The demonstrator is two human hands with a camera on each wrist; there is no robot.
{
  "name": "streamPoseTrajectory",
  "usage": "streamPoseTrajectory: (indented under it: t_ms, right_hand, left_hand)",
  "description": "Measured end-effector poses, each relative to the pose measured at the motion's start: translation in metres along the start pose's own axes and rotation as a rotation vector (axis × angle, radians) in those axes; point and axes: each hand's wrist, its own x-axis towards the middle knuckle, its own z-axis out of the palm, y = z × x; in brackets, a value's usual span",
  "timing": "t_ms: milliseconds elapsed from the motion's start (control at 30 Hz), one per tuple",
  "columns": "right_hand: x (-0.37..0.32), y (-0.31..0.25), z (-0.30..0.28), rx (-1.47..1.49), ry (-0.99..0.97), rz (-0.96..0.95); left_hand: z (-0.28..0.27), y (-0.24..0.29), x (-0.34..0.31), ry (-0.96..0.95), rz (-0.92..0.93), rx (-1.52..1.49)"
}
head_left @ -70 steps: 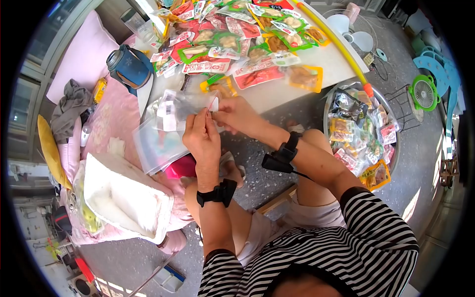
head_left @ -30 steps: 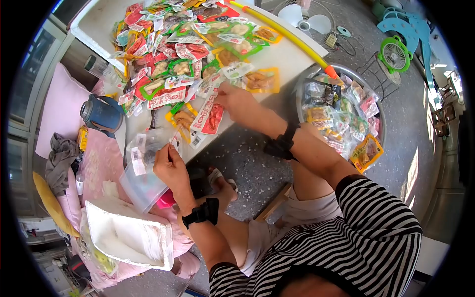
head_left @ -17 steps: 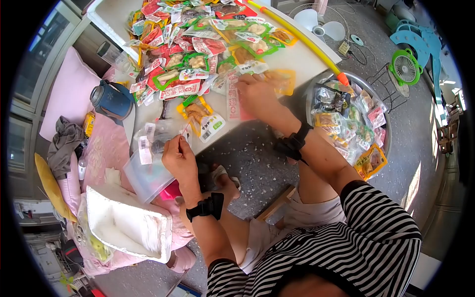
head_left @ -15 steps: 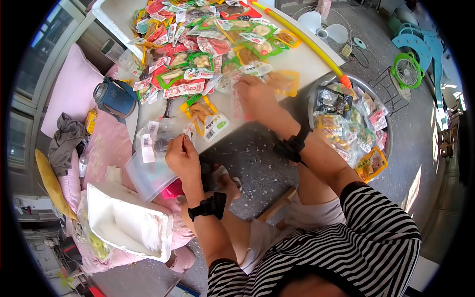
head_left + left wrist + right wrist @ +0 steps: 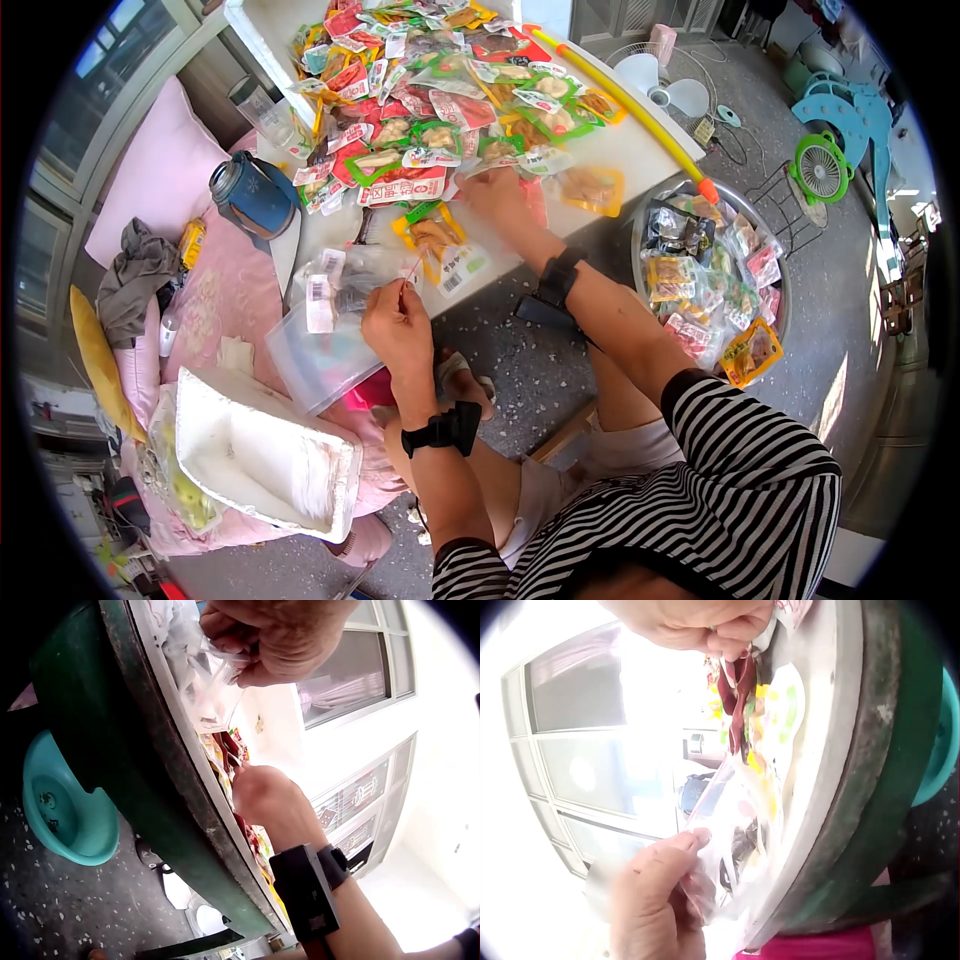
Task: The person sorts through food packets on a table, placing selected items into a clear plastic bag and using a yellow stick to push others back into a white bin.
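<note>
My left hand pinches the top edge of a clear plastic bag between thumb and fingers. Something dark and white-labelled packets show through the bag. Over the near side of a heap of snack packets, my right hand is bent down. In the right wrist view its fingertips pinch a narrow dark red packet seen nearly edge-on. A yellow-edged packet lies between the hands at the table's edge. A red packet lies beside the right wrist.
A metal basin of packets stands on the floor at right. A yellow tube lies along the white table. At left are a blue flask, a white foam box and flat clear bags. A green fan stands farther right.
My right hand first leaves the bag for a red-and-white packet, shifts it rightward, then moves back left toward the heap. My left hand keeps hold of the bag's edge.
</note>
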Motion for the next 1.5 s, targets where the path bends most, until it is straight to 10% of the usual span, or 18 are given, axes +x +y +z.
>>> streamPoseTrajectory:
  t_ms: [267,567,967,1500]
  right_hand:
    - [-0.016,-0.025,-0.027,0.364,-0.183,-0.101]
    - [-0.036,-0.012,-0.076,0.088,-0.102,-0.549]
    - [-0.041,-0.037,-0.121,0.565,-0.310,-0.038]
    - [-0.041,-0.016,-0.122,0.516,-0.627,0.085]
  left_hand:
    - [0.004,-0.003,0.003,0.023,0.033,-0.006]
    - [0.005,-0.006,0.002,-0.009,0.033,0.033]
    - [0.002,-0.001,0.003,0.050,-0.006,-0.042]
    - [0.002,-0.002,0.003,0.070,-0.004,-0.081]
